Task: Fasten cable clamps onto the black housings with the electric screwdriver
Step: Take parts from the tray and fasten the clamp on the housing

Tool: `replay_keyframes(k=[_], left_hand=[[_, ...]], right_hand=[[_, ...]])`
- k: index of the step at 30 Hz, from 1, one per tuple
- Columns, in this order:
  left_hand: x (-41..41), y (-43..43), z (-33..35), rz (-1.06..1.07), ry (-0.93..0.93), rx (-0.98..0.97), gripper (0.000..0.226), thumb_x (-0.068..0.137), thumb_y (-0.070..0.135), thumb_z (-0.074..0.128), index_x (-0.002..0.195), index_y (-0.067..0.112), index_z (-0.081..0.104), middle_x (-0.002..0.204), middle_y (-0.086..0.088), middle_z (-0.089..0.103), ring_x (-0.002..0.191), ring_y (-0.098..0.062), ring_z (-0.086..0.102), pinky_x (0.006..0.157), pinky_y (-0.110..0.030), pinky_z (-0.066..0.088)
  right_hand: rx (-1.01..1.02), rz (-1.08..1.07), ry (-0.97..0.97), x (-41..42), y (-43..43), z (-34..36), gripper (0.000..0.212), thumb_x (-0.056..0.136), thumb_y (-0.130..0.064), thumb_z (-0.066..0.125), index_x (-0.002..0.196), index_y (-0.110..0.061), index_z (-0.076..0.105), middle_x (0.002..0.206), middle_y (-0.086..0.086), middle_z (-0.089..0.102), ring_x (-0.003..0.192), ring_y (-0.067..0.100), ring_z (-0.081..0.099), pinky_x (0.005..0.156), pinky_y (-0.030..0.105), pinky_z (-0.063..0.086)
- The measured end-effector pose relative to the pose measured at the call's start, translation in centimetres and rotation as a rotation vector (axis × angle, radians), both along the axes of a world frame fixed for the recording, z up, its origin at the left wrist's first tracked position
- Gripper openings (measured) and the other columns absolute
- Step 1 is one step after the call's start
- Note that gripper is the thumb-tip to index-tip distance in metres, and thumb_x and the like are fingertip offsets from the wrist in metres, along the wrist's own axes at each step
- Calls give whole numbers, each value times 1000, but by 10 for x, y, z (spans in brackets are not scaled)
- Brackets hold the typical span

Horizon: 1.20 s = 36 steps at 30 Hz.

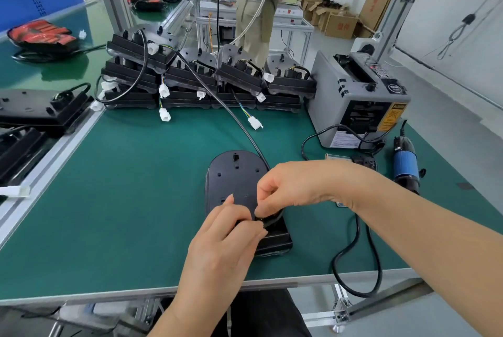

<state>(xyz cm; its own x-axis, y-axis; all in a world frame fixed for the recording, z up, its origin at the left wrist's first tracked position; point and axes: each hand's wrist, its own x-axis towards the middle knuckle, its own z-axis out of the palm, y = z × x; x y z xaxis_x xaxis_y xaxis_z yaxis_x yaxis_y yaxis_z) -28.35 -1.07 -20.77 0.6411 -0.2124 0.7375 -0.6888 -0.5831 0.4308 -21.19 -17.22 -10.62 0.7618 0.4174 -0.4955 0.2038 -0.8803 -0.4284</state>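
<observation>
Hands are working close together over the near end of a black housing (pixel 234 181), which is lying flat on the green bench (pixel 122 200) in front of the person, rounded end pointing away. The left hand (pixel 223 244) is curling its fingers over the housing's near end, with the thumb pressing against a black cable (pixel 236 120) where it is looping across the housing. The right hand (pixel 288 187) is reaching in from the right and pinching the same loop from above with thumb and forefinger. Whether a clamp is sitting between the fingertips is too small to tell. From the hands, the cable is running up and away across the bench to the stacked housings (pixel 190 78) at the back, which are lying in rows with white connectors (pixel 255 122) dangling off their front on short coloured wires.

To the right of the stack, a grey tape dispenser (pixel 353 97) is standing on the bench. The electric screwdriver (pixel 405 162), blue-bodied, is lying near the bench's right edge, well apart from both hands. A thick power cord (pixel 356 255) is looping off the bench's front edge.

Beyond the bench, a person (pixel 255 10) is standing by another station, with cardboard boxes (pixel 340 23) piled against the far wall.
</observation>
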Motion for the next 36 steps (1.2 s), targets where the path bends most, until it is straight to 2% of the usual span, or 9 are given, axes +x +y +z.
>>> replay_keyframes(k=[7,13,16,19,23,25,28,32,36], left_hand=[[2,0,-2,-11,-3,-25,15,88,15,59,78,7,66,82,-1,55,73,-17,52,104,-34,43],[2,0,-2,10,-5,-11,14,86,12,64,75,5,67,82,-1,56,73,-17,51,103,-33,42],[1,-1,-1,19,-11,-2,8,82,6,67,74,4,66,80,-1,55,71,-18,50,104,-30,41],[1,-1,0,8,-4,-14,9,83,6,66,74,5,65,80,1,53,70,-17,49,106,-30,39],[0,0,1,-10,-10,-15,10,84,9,64,76,6,65,81,5,51,71,-12,46,106,-32,40],[0,0,0,-13,-7,-13,9,84,9,64,76,5,65,82,5,51,72,-11,46,106,-33,41],[0,0,0,-5,-6,-3,9,84,10,64,76,5,65,82,5,51,73,-10,45,105,-34,42],[-1,0,0,-8,-4,-3,9,84,9,63,76,5,65,82,5,51,72,-11,46,104,-36,42],[0,0,-1,-3,-6,1,9,84,9,64,76,6,65,82,5,50,72,-11,47,104,-38,43]], right_hand=[[25,-18,-13,-6,0,1,20,84,-45,65,87,-25,65,79,-17,58,76,2,51,66,23,38],[101,-94,-21,-12,3,3,16,87,-43,62,82,-28,64,82,-15,64,79,1,54,69,20,40],[220,-221,-155,-18,-10,13,18,86,-43,63,76,-28,65,70,-19,64,62,0,51,56,16,39],[245,-413,-335,-25,-55,33,18,84,-42,62,75,-27,67,69,-16,65,62,2,57,59,17,44],[2,-781,-425,-22,-141,36,22,93,-28,57,85,-9,64,82,8,66,69,19,59,60,30,52],[-235,-923,-400,-16,-173,22,35,93,-31,57,86,3,61,82,18,66,69,27,59,71,38,53],[-401,-1028,-296,-9,-192,-3,50,88,-48,61,77,0,51,74,15,61,59,26,57,59,30,47],[-379,-1062,-185,2,-200,-28,67,86,-59,56,121,-3,49,118,17,58,84,32,62,75,40,55],[-101,-1227,-107,10,-211,-38,50,80,-39,73,104,-2,50,92,19,59,76,33,63,65,39,56]])
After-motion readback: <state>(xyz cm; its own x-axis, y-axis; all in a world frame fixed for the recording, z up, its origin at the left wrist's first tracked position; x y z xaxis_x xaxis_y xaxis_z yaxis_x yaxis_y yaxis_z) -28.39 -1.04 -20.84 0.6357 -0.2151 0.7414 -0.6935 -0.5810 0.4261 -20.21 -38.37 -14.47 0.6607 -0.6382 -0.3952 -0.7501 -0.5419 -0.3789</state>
